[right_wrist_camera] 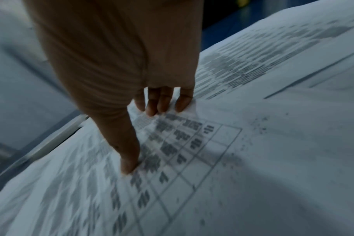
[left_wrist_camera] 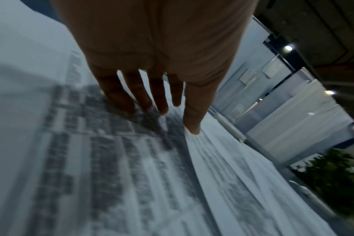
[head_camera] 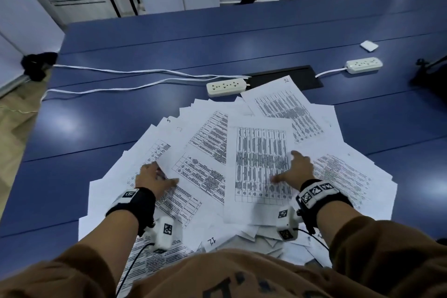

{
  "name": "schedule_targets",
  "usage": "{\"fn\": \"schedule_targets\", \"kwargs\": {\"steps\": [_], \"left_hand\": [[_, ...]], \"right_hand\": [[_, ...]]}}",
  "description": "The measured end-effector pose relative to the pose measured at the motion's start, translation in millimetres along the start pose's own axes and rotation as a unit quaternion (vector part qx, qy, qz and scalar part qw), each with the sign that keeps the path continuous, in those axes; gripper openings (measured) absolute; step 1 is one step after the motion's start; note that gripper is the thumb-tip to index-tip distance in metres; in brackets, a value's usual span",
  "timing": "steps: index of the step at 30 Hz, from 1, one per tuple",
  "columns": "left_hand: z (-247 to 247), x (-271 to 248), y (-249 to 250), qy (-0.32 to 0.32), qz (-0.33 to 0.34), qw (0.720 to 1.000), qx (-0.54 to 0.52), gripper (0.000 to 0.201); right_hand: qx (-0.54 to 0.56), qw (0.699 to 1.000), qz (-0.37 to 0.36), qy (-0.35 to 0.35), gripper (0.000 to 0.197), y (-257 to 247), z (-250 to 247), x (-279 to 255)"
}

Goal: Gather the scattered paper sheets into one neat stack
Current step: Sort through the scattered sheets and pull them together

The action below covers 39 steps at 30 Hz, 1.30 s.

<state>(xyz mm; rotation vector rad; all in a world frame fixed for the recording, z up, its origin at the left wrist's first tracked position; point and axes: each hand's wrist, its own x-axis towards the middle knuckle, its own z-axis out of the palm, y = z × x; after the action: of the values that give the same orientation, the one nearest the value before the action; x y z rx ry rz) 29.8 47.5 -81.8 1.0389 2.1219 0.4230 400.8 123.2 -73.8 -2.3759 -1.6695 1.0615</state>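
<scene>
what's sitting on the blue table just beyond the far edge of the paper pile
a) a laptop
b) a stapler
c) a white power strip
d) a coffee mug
c: a white power strip lies on the blue table just past the far edge of the scattered paper sheets, its cord trailing off to the left.

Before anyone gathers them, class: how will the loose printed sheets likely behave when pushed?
The sheets look thin, so probably floppy; one puckers at the right hand's fingers. They overlap loosely on the smooth blue table, so they likely slide and fan apart.
</scene>
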Motion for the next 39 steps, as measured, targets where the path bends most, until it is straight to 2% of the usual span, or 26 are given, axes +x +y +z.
{"fn": "schedule_targets", "kwargs": {"steps": [3, 7, 8, 10, 12, 13, 14, 15, 18, 20, 23, 25, 26, 27, 30, 31, 33, 35, 37, 39], "left_hand": [[12.5, -1.4, 12.9, -0.074, -0.003, 0.992, -0.101, 0.067], [31.3, -22.2, 45.2, -0.136, 0.005, 0.980, -0.142, 0.069], [38.4, -26.8, 52.3, -0.141, 0.006, 0.978, -0.154, 0.066], [51.4, -33.2, 64.3, -0.125, 0.017, 0.975, -0.184, 0.052], [58.3, -32.6, 71.2, -0.090, 0.008, 0.977, -0.192, 0.041], [60.5, -29.9, 72.5, -0.075, -0.004, 0.977, -0.202, 0.036], [61.0, -27.8, 74.5, -0.062, -0.013, 0.973, -0.220, 0.031], [61.2, -25.6, 76.2, -0.053, -0.024, 0.969, -0.242, 0.027], [63.9, -23.6, 91.9, -0.042, -0.026, 0.955, -0.293, 0.023], [70.4, -24.9, 105.9, -0.064, -0.026, 0.948, -0.310, 0.027], [89.7, -26.1, 124.4, -0.079, -0.013, 0.949, -0.306, 0.065], [101.2, -27.7, 132.3, -0.060, -0.003, 0.967, -0.249, 0.078], [106.6, -26.4, 133.5, -0.047, -0.004, 0.975, -0.218, 0.078], [108.4, -26.7, 135.7, -0.033, -0.001, 0.980, -0.195, 0.076], [105.4, -21.6, 128.8, -0.022, -0.018, 0.985, -0.172, 0.081], [101.9, -19.3, 124.0, -0.020, -0.025, 0.984, -0.176, 0.085], [93.8, -15.1, 110.7, -0.015, -0.044, 0.982, -0.185, 0.075], [85.5, -15.9, 98.2, -0.006, -0.057, 0.980, -0.192, 0.046], [78.0, -18.4, 87.4, 0.014, -0.070, 0.975, -0.209, 0.031], [72.3, -20.5, 76.1, 0.036, -0.082, 0.971, -0.223, 0.029]], "right_hand": [[0.037, 0.995, -0.083, -0.051, 0.114, -10.1, 16.1, -5.6], [0.060, 0.976, -0.167, -0.129, 0.081, -15.1, 26.2, -7.5], [0.077, 0.974, -0.173, -0.120, 0.073, -15.9, 24.9, -7.5], [0.099, 0.984, -0.150, -0.013, 0.061, -14.1, 19.8, -1.6], [0.051, 0.992, -0.039, 0.113, 0.064, -10.2, 4.7, 7.4], [0.021, 0.991, 0.025, 0.132, 0.070, -6.9, -4.3, 10.8], [-0.008, 0.990, 0.065, 0.121, 0.076, -3.0, -11.4, 13.0], [-0.032, 0.992, 0.075, 0.101, 0.081, 0.6, -15.8, 15.5], [-0.045, 0.997, 0.001, 0.059, 0.084, 5.6, -13.2, 19.8], [-0.027, 0.997, -0.051, 0.043, 0.082, 3.1, -6.5, 18.5], [0.073, 0.990, -0.122, -0.023, 0.074, 0.4, -7.4, 18.4], [0.155, 0.976, -0.139, -0.071, 0.061, 1.5, -14.0, 23.6], [0.170, 0.974, -0.137, -0.064, 0.056, 3.4, -20.7, 29.6], [0.171, 0.976, -0.133, -0.027, 0.052, 6.2, -28.6, 37.5], [0.111, 0.980, -0.048, 0.161, 0.054, 25.8, -60.7, 71.3], [0.087, 0.977, -0.006, 0.193, 0.060, 35.5, -70.6, 82.3], [0.045, 0.979, 0.057, 0.189, 0.081, 52.8, -84.3, 100.2], [0.004, 0.983, 0.070, 0.167, 0.096, 63.5, -91.7, 112.8], [-0.031, 0.986, 0.069, 0.148, 0.101, 68.1, -96.7, 122.3], [-0.047, 0.992, 0.062, 0.101, 0.101, 68.3, -101.2, 128.6]]}}
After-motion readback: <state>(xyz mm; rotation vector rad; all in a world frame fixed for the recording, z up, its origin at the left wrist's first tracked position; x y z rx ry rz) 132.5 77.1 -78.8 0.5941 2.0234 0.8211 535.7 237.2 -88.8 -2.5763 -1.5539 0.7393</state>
